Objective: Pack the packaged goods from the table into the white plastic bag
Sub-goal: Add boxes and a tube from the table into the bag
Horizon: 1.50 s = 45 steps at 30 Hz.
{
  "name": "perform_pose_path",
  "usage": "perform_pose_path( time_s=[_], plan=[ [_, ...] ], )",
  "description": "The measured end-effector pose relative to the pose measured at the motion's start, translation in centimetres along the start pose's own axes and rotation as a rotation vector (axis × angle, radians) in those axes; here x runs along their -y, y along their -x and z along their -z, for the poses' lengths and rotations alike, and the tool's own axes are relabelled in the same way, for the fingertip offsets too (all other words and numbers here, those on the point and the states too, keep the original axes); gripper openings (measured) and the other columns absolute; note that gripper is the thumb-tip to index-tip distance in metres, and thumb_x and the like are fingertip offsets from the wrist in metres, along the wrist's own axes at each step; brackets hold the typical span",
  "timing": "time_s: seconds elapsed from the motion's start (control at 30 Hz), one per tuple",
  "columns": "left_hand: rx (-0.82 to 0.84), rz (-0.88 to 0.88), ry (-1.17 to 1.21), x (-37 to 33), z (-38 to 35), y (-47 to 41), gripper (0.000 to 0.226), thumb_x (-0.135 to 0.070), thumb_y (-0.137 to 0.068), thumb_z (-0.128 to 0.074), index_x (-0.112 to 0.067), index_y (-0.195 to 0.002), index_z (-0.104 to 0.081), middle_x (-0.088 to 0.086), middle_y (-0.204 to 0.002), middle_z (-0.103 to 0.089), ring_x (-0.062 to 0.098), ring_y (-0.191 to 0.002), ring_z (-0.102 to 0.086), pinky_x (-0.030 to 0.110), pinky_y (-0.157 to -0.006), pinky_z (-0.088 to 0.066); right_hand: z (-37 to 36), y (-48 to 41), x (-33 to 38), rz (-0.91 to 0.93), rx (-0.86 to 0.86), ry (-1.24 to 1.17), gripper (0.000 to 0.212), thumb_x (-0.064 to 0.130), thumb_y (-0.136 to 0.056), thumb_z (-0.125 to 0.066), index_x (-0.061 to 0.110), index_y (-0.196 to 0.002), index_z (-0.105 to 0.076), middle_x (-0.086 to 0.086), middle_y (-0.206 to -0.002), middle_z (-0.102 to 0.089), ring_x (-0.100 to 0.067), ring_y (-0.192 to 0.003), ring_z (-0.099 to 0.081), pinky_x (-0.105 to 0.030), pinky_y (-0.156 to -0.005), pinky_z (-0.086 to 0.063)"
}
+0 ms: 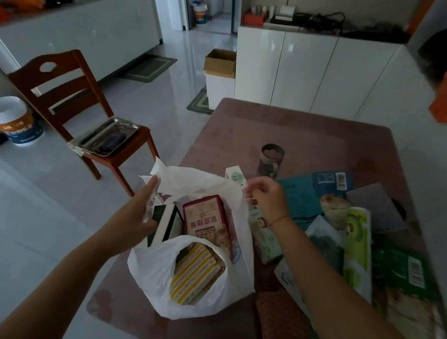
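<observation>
The white plastic bag (157,274) is thin, crinkled and half translucent. The tabletop (309,132) wears a matt, felt-like mauve cover. On the varnished wooden chair (66,91) lies a shiny metal tray (109,136). Floor tiles (33,211) gleam glossy.

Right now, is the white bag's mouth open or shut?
Open. The left hand holds the white bag by its rim, and the red box and striped pack show inside.
</observation>
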<state>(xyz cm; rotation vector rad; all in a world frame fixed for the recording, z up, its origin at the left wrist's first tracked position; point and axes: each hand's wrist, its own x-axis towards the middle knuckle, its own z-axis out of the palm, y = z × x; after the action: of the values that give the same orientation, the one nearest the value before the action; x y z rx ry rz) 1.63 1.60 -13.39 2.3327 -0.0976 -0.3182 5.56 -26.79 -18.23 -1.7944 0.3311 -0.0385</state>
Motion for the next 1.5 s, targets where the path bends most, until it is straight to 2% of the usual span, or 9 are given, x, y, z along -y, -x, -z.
perform_pose_path(
  time_s=[0.1,0.23,0.4,0.53,0.67,0.9,1.0,1.3,1.5],
  plan=[
    [0.005,-0.015,-0.013,-0.4,-0.4,0.0,0.099,0.007,-0.08,-0.059,-0.041,-0.147,-0.003,0.009,-0.153,-0.026,0.034,-0.134,-0.036,0.052,-0.095,-0.047,1.2,-1.2,-5.1,-0.215,0.062,0.529,0.039,0.014,-0.083,-0.066,0.009,-0.12,-0.054,-0.013,-0.122,-0.059,-0.03,-0.113,-0.057,-0.035,-0.092,-0.05],
    [0.021,-0.033,-0.015,-1.0,-0.9,0.2,0.099,0.007,-0.08,-0.059,-0.039,-0.147,-0.002,0.007,-0.155,-0.023,0.031,-0.135,-0.034,0.048,-0.099,-0.043,-0.1,-0.1,-8.5,-0.31,0.172,0.724,0.062,0.031,-0.086,-0.061,0.013,-0.139,-0.033,-0.016,-0.135,-0.046,-0.034,-0.123,-0.047,-0.045,-0.102,-0.043],
    [0.037,-0.014,-0.012,-1.1,-0.6,0.5,0.098,0.007,-0.081,-0.058,-0.039,-0.147,-0.002,0.007,-0.155,-0.022,0.031,-0.136,-0.034,0.046,-0.097,-0.046,-0.6,-0.6,-6.3,-0.246,-0.05,0.509,0.038,0.03,-0.087,-0.057,0.014,-0.12,-0.047,-0.015,-0.119,-0.061,-0.032,-0.102,-0.06,-0.037,-0.081,-0.046],
    [0.027,-0.014,-0.003,-1.3,-0.5,0.7,0.1,0.006,-0.081,-0.059,-0.041,-0.147,-0.002,0.003,-0.156,-0.02,0.031,-0.138,-0.03,0.045,-0.096,-0.045,1.7,0.3,-1.0,-0.171,-0.043,0.017,0.064,0.017,-0.086,-0.063,0.02,-0.143,-0.034,-0.013,-0.124,-0.059,-0.027,-0.094,-0.063,-0.027,-0.069,-0.051],
    [0.012,-0.032,0.006,-1.4,-0.5,0.7,0.1,0.006,-0.08,-0.06,-0.039,-0.147,-0.001,0.003,-0.157,-0.019,0.031,-0.139,-0.027,0.047,-0.097,-0.045,6.1,4.9,4.6,-0.114,0.316,-0.214,0.049,0.016,-0.086,-0.064,0.035,-0.129,-0.05,-0.003,-0.083,-0.077,-0.017,-0.062,-0.072,-0.022,-0.048,-0.053],
    [0.031,-0.051,-0.007,-1.3,-0.5,0.4,0.1,0.001,-0.081,-0.061,-0.041,-0.147,0.001,0.004,-0.156,-0.021,0.029,-0.135,-0.036,0.045,-0.092,-0.05,10.1,9.3,6.6,-0.274,0.973,0.178,0.046,0.03,-0.082,-0.065,0.042,-0.124,-0.05,0.002,-0.093,-0.075,-0.011,-0.072,-0.07,-0.02,-0.061,-0.055],
    [0.042,-0.063,0.006,-1.5,-0.9,0.3,0.1,0.001,-0.081,-0.061,-0.04,-0.147,0.001,0.003,-0.156,-0.02,0.028,-0.133,-0.039,0.037,-0.087,-0.052,7.4,8.9,4.8,-0.314,0.925,0.278,0.045,0.025,-0.088,-0.063,0.029,-0.131,-0.049,0.0,-0.111,-0.069,-0.009,-0.086,-0.068,-0.019,-0.07,-0.054],
    [0.052,-0.082,-0.026,-1.7,-1.3,0.7,0.1,0.002,-0.081,-0.059,-0.039,-0.147,0.003,0.003,-0.158,-0.014,0.029,-0.14,-0.026,0.046,-0.102,-0.042,-4.8,7.4,1.8,-0.259,0.294,-0.019,0.044,0.02,-0.085,-0.061,0.012,-0.127,-0.047,-0.01,-0.12,-0.063,-0.021,-0.091,-0.065,-0.027,-0.069,-0.057],
    [0.064,-0.095,0.01,-1.4,-1.0,0.7,0.1,0.001,-0.081,-0.059,-0.042,-0.146,0.004,0.001,-0.158,-0.014,0.027,-0.139,-0.029,0.051,-0.102,-0.042,-9.1,8.5,-0.2,-0.18,0.398,0.275,0.081,0.024,-0.082,-0.067,0.016,-0.146,-0.018,-0.009,-0.144,-0.039,-0.027,-0.131,-0.042,-0.027,-0.101,-0.038]
  ],
)
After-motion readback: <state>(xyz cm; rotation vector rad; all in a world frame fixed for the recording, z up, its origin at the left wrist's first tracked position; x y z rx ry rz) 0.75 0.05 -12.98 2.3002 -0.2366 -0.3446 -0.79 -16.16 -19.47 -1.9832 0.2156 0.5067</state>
